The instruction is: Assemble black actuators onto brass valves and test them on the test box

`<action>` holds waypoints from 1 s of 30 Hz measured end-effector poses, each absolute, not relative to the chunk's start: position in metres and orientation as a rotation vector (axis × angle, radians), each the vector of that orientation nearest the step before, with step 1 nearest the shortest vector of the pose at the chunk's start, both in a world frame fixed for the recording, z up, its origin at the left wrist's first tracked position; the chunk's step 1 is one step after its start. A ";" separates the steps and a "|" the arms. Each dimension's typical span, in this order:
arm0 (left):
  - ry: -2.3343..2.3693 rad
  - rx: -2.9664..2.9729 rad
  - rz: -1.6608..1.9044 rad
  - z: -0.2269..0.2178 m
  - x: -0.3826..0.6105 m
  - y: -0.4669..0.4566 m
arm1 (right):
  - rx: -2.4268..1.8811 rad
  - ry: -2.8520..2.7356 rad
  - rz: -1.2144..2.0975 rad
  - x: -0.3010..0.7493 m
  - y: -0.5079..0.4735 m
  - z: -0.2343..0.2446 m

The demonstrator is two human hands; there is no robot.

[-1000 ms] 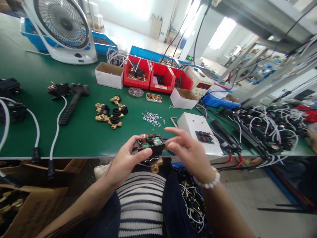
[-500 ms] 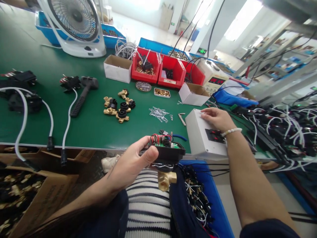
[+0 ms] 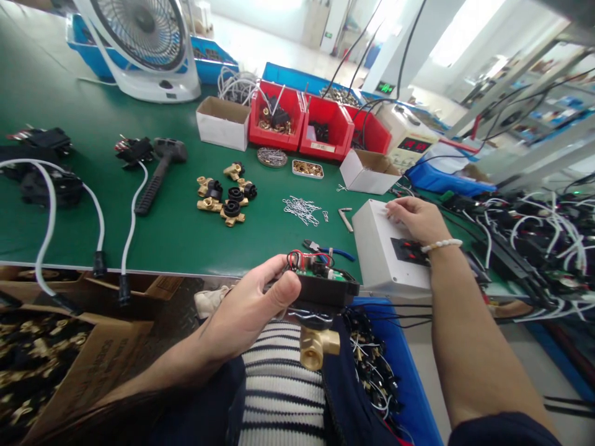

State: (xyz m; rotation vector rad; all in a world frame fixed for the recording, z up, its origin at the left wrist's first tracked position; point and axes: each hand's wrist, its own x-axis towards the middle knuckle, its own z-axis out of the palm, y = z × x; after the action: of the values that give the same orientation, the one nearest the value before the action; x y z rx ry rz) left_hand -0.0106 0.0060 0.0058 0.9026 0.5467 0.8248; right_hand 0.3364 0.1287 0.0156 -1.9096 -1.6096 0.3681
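Observation:
My left hand (image 3: 253, 303) grips a motorized valve (image 3: 325, 288) by the side of its black housing, above my lap. The housing is uncovered and shows a green circuit board with red and black wires. Below it hangs a brass valve body (image 3: 316, 348). My right hand (image 3: 413, 220) rests at the top of a light grey test box (image 3: 379, 248), thumb and fingers pinched together near its far edge. What they pinch, if anything, is hidden. Blue-handled pliers (image 3: 341, 253) lie on the table just behind the valve.
Several brass valve bodies (image 3: 232, 209), a pile of metal clips (image 3: 302, 210) and a black hammer (image 3: 160, 173) lie on the green table (image 3: 260, 248). Red bins (image 3: 276, 118) and a fan (image 3: 139, 37) stand behind. Wired units crowd the right; a blue crate (image 3: 418, 384) sits below.
The held valve has moved slightly right and nearer to me, showing more of the pliers. My right fingers have drawn closer together at the top of the box.

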 end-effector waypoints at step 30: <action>0.468 0.626 0.830 0.011 -0.009 0.000 | -1.973 -1.580 0.299 0.326 0.123 0.023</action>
State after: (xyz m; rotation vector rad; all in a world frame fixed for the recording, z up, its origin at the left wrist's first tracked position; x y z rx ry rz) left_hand -0.0091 0.0004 0.0113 0.6262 0.4684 0.8303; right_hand 0.3259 0.1227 0.0227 -1.9732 -1.5799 0.2992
